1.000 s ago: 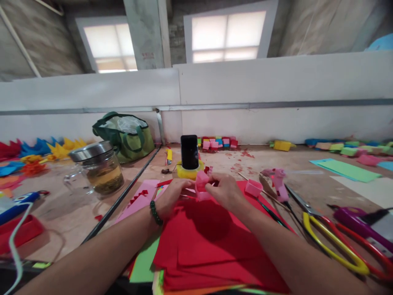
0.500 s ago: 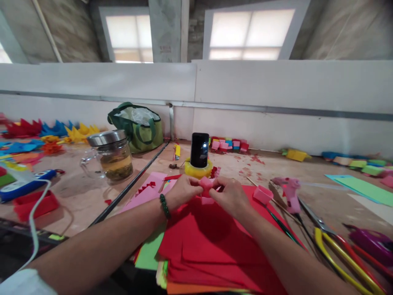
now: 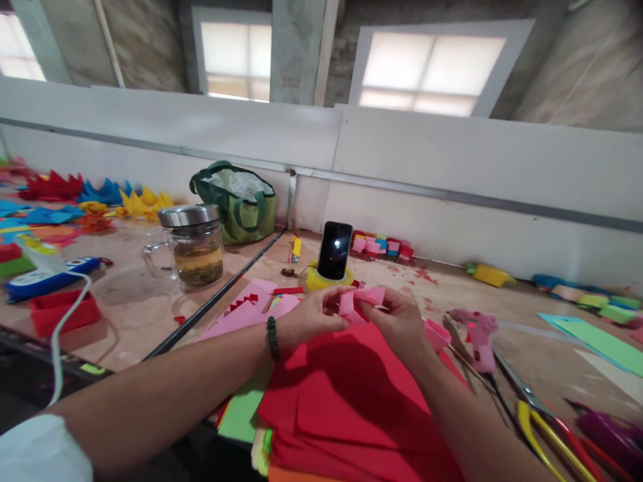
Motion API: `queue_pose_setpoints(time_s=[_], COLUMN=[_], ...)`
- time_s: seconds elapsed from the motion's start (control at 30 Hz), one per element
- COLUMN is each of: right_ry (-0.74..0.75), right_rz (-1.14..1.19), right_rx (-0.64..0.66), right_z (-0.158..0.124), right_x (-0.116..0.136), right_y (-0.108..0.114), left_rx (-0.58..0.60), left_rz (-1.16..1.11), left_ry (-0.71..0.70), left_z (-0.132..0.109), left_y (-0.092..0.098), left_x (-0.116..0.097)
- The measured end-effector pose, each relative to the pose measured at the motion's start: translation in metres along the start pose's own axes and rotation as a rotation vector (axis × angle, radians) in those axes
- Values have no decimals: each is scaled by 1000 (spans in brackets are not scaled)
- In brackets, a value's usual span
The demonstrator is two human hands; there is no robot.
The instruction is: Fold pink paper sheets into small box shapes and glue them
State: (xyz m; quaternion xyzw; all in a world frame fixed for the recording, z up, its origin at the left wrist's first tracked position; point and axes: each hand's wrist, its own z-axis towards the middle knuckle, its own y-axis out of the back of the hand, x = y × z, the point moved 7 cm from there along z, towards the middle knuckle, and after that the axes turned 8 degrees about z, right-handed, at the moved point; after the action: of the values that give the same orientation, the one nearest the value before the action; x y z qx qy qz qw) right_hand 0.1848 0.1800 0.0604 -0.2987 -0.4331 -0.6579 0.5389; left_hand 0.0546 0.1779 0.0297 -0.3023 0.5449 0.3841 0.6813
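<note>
You are holding a folded pink paper piece (image 3: 351, 306) between both hands, just above a stack of red sheets (image 3: 351, 402) on the tabletop (image 3: 128, 328). Your left hand (image 3: 314, 314) is grasping its left side, and your right hand (image 3: 402, 321) is gripping the other side, the thumb pressing against the paper. A small pink box (image 3: 438, 335) is sitting just beside your right hand, with a pink glue gun (image 3: 481, 338) lying farther right, near the scissors (image 3: 530, 395). Beyond your hands, a phone (image 3: 335, 251) is leaning upright at a yellow tape roll (image 3: 319, 280).
</note>
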Motion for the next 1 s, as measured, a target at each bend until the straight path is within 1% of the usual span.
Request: queue_pose_setpoints(time_s=[0.17,0.27,0.33,0.4,0.5,0.63,0.77,0.83,0.9,0.97,1.0], right_ry=[156,228,271,305,340,285,208,187,151,79,38], right_rz=[-109,-103,-119,-147,-173,-199,-215,-289,-378,-410,-396], right_rx=[24,49,34,20,27,10,31,71,128,185,208], right_z=[-5,-8,-8,-8,-8,-8,-9,-9,-10,-11,-12], right_x=[12,13,12,12,15,16,14,12,8,1,-3], right_y=[-2,-1,1,3,2,4,4,-1,-9,-17,-20], left_rx=[0,-15,-29,-24,19,73,71,20,-76,-143,-153], left_rz=[99,134,142,115,13,-48,30,132,271,420,481], left_ry=[-100,-131,-143,-163,-164,-133,-67,-28,-28,-37,-28], left_z=[-3,-5,-5,-3,0,0,-4,-4,-4,-4,-4], left_y=[-4,-5,-4,-3,-3,-5,-6,-1,6,11,12], left_x=[-4,-5,-3,-1,3,1,-4,-3,-3,-4,-4])
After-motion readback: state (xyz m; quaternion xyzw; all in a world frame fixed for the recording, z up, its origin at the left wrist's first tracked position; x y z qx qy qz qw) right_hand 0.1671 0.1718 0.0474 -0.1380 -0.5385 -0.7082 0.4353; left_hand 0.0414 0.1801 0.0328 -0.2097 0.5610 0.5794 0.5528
